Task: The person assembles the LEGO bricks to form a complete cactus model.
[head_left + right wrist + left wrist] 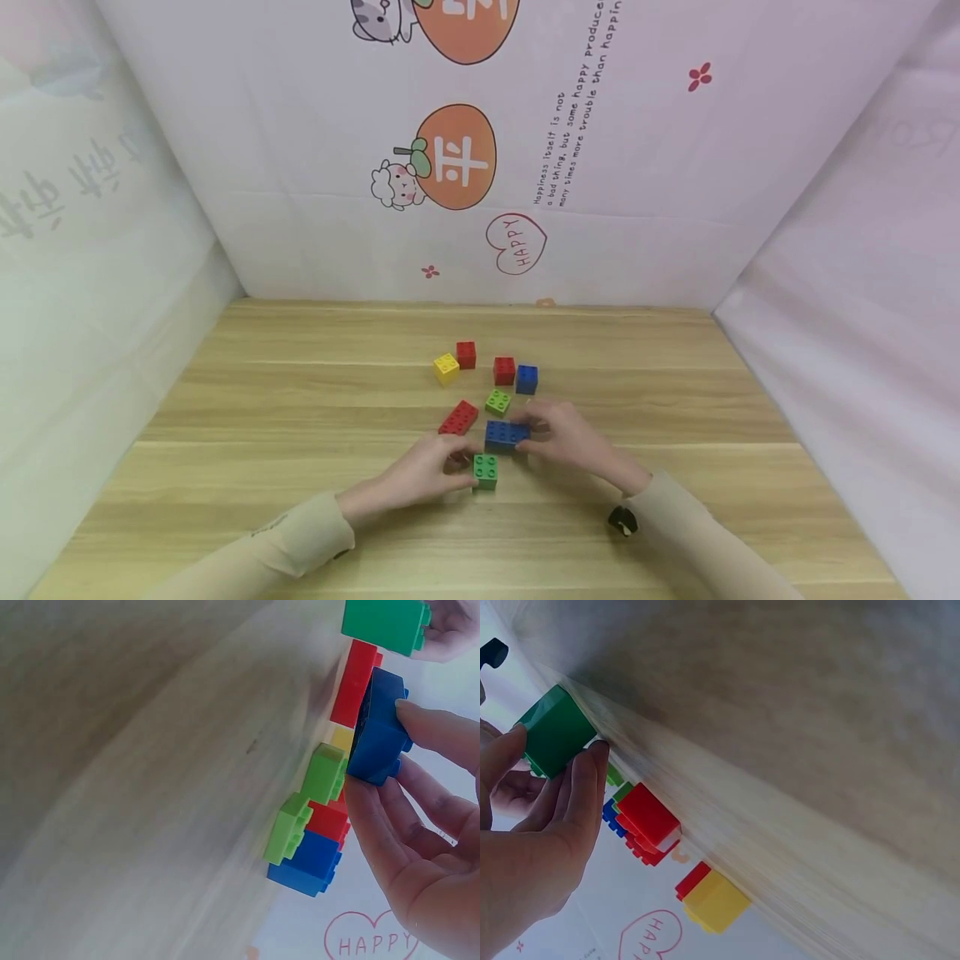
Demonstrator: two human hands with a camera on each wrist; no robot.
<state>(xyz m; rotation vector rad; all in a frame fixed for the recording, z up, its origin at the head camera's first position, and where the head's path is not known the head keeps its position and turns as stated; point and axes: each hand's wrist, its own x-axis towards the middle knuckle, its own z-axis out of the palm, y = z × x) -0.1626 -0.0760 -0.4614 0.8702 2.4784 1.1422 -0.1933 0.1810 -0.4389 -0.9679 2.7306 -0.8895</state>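
My left hand (424, 472) pinches a square green toy brick (485, 472) between thumb and fingers, studs facing up. In the left wrist view the thumb lies on one side of this green brick (557, 731) and the fingertips on the other. Just beyond and to the right, my right hand (567, 437) grips the end of a long blue brick (504, 436). The hollow underside of that blue brick (381, 727) shows a little in the right wrist view. A long red brick (459, 417) lies near the left fingers, and a lime green brick (498, 402) sits behind the blue one.
Farther back on the wooden table (300, 400) stand a yellow brick (446, 368), two red bricks (466, 355) and a small blue brick (527, 379). A second lime brick (288, 829) appears in the right wrist view. White printed cloth (637, 183) encloses the back and sides.
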